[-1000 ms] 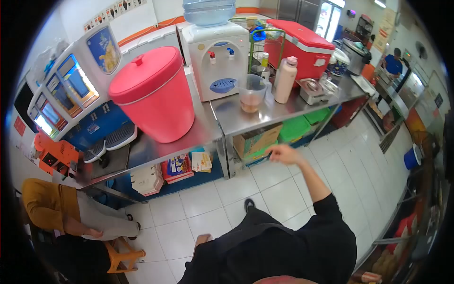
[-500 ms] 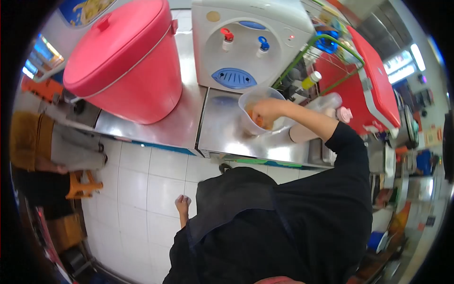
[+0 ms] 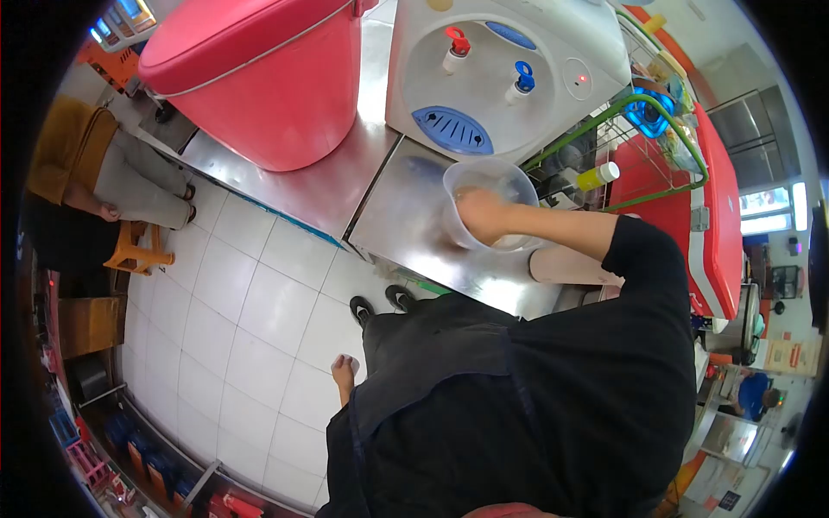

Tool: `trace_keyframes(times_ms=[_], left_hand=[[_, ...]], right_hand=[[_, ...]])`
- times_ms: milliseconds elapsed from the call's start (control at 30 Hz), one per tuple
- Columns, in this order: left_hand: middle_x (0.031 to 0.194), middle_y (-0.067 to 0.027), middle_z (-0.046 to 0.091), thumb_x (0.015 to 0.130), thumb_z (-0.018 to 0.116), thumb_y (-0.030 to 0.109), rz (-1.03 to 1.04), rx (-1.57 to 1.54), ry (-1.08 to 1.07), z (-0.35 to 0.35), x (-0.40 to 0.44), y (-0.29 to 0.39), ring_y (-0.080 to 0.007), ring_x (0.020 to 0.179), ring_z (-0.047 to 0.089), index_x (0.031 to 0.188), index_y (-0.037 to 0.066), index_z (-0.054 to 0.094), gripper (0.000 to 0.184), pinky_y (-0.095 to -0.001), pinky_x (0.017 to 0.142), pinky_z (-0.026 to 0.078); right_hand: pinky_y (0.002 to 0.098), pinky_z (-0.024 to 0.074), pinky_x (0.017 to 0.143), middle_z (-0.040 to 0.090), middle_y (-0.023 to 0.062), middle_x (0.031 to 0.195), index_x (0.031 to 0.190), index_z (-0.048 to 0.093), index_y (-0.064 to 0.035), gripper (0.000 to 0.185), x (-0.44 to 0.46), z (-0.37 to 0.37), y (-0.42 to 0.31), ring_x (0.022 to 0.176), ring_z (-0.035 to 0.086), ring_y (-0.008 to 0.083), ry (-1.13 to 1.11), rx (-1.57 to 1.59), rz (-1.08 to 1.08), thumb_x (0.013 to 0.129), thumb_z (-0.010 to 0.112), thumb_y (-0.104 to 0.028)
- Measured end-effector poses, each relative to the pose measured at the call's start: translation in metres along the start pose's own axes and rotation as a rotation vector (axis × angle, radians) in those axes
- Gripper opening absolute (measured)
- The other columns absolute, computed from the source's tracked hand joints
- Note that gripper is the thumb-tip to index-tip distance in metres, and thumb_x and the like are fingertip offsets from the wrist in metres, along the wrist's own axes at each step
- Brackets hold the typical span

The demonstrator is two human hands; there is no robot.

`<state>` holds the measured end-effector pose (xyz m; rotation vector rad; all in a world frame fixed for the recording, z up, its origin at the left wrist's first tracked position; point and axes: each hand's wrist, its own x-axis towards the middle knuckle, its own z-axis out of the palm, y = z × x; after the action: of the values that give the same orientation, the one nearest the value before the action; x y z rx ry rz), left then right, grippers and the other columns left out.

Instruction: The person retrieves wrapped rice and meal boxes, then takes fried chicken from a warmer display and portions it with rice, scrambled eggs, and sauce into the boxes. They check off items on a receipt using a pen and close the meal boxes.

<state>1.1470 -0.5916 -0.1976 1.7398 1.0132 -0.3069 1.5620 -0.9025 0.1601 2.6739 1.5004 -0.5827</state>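
My right hand reaches down into a translucent plastic tub on the steel counter. Its fingers are hidden inside the tub, so I cannot tell what they touch. Just right of the tub, a pale pink cylindrical container lies partly beneath my forearm. Away from the counter, my left hand hangs low at my side over the tiled floor. Its fingers are curled closed, with a whitish patch at them too small to name.
A white water dispenser stands behind the tub, beside a big lidded red bucket. To the right are a green wire rack, a yellow bottle with a white cap and a red cooler box. Another person stands at left near an orange stool.
My view has turned and shifted, so the counter things sit differently. My right hand stays in the tub, and the orange stuff seen by its fingers earlier is now hidden.
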Motion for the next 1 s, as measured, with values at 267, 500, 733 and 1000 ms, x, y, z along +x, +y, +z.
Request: trace_keyframes(times_ms=[267,500,733,1000], left_hand=[[0.122,-0.0234,0.056,0.081,0.060,0.017,-0.081,-0.192,0.120,-0.017,-0.004,0.012,-0.0295,0.113,0.055,0.121,-0.010,0.053,0.048,-0.0340,0.095,0.043],[0.121,-0.0230,0.057,0.078,0.061,0.016,-0.135,-0.207,0.106,-0.056,0.009,0.004,-0.0298,0.111,0.056,0.123,-0.009,0.052,0.052,-0.0347,0.094,0.044],[0.119,-0.0233,0.058,0.079,0.061,0.017,-0.067,-0.133,0.123,-0.080,0.029,-0.009,-0.0298,0.109,0.057,0.123,-0.009,0.051,0.052,-0.0349,0.092,0.045],[0.117,-0.0234,0.059,0.080,0.062,0.016,-0.096,-0.281,-0.032,-0.093,0.085,-0.040,-0.0299,0.107,0.058,0.122,-0.010,0.053,0.049,-0.0355,0.090,0.046]], right_hand=[[0.0444,0.0491,0.057,0.065,0.0141,0.070,0.065,0.067,-0.0110,0.009,-0.011,-0.014,-0.004,0.066,0.062,0.0347,0.031,0.097,0.196,0.065,0.059,-0.014],[0.0437,0.0488,0.056,0.065,0.0114,0.068,0.067,0.068,-0.0142,0.011,-0.017,-0.011,-0.008,0.066,0.062,0.0326,-0.004,0.075,0.324,0.063,0.058,-0.012],[0.0355,0.0477,0.061,0.064,0.0115,0.072,0.067,0.063,-0.0074,0.007,-0.044,-0.033,0.002,0.066,0.061,0.0252,0.106,0.335,0.349,0.066,0.061,-0.014],[0.0321,0.0478,0.081,0.060,0.0093,0.108,0.088,0.052,-0.0066,0.011,-0.096,-0.025,0.024,0.090,0.058,0.0180,0.616,1.710,0.342,0.085,0.048,-0.016]])
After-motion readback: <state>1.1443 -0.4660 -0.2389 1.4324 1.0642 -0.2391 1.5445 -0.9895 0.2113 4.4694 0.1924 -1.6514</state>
